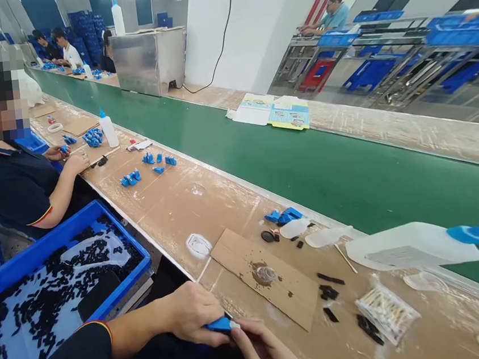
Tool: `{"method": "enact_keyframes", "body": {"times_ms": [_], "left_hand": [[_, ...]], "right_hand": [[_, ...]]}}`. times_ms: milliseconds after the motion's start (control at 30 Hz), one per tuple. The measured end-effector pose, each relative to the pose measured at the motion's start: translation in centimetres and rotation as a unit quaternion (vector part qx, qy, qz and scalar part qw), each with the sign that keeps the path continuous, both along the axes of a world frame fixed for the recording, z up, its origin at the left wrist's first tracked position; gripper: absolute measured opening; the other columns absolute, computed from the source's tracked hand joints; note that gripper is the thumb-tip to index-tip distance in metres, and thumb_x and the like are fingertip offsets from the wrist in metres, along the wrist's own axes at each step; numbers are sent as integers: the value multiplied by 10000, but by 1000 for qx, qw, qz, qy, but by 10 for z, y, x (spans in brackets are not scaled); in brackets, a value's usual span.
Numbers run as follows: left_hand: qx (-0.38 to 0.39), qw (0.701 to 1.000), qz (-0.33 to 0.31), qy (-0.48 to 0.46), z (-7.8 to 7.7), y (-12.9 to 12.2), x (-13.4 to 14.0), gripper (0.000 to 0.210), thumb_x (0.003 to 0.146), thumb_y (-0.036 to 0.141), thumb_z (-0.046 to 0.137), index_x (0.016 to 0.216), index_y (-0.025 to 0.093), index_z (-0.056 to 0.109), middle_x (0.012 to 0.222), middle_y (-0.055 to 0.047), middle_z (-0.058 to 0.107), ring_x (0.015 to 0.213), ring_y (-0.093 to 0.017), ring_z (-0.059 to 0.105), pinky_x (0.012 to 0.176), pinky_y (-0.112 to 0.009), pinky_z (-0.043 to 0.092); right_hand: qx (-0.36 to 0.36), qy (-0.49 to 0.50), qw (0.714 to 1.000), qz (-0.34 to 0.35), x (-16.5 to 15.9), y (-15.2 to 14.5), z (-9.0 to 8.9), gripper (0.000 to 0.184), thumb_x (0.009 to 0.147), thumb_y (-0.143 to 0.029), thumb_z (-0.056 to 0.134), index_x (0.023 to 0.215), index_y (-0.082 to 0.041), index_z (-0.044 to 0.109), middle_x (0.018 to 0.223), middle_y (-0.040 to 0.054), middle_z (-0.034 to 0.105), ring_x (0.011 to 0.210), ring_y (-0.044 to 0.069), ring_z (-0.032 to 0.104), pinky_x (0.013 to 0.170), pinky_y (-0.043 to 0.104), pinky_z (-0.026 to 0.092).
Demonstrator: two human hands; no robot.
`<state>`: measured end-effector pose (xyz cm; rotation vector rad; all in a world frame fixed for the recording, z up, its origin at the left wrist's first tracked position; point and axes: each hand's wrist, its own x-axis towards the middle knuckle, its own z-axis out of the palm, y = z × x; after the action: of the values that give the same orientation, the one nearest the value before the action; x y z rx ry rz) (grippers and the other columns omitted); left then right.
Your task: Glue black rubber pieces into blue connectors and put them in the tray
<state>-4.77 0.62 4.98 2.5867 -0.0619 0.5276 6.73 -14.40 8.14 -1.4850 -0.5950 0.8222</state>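
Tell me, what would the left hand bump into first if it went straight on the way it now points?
Most likely the right hand, which appears to touch the far end of the small blue piece held in the left hand. Depth is hard to judge here.

1. At six o'clock, your left hand (194,315) and right hand (266,348) cover part of the blue piece (220,324).
2. The bottom edge crops your right hand.
3. At eight o'clock, the left edge crops the blue bin (144,262).
4. At four o'clock, print (405,255) on the bottle (383,243) is too blurred to read.
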Motion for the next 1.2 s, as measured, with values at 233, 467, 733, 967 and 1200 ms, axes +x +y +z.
{"method": "enact_keyframes", "body": {"times_ms": [233,467,733,967,1200], "left_hand": [[-41,998,45,27,-15,-13,-35,350,974,480,459,837,172,553,719,-20,619,626,-150,557,568,-296,387],[7,1000,-11,-1,-22,-12,-29,387,1021,424,379,744,181,497,661,-5,563,586,-141,513,571,-301,329],[34,989,-140,34,-42,-36,-8,323,1009,344,466,734,178,502,654,4,542,582,-133,508,587,-285,359],[52,962,-246,105,-50,-74,27,272,1005,378,489,871,171,603,755,-27,610,688,-168,596,624,-284,435],[-87,980,-180,25,-31,-74,58,503,944,288,618,1405,166,456,1181,-127,604,957,-179,632,844,-319,558]], "right_hand": [[-71,78,994,38,-29,-8,-29,366,795,-521,773,853,-163,722,748,66,659,640,178,620,623,287,549],[-100,161,981,32,-33,-12,-28,426,728,-538,826,820,-137,714,743,64,687,593,143,608,604,267,490],[-43,265,951,-150,-50,-56,-48,335,661,-435,865,740,-148,709,696,27,675,589,118,585,563,243,475],[-26,246,928,-277,-63,-99,-69,380,646,-497,842,736,-163,684,716,26,672,639,141,612,580,259,502],[-279,-24,785,-553,13,-266,-87,414,776,-578,634,828,-167,627,897,115,709,842,233,636,832,389,501]]}}
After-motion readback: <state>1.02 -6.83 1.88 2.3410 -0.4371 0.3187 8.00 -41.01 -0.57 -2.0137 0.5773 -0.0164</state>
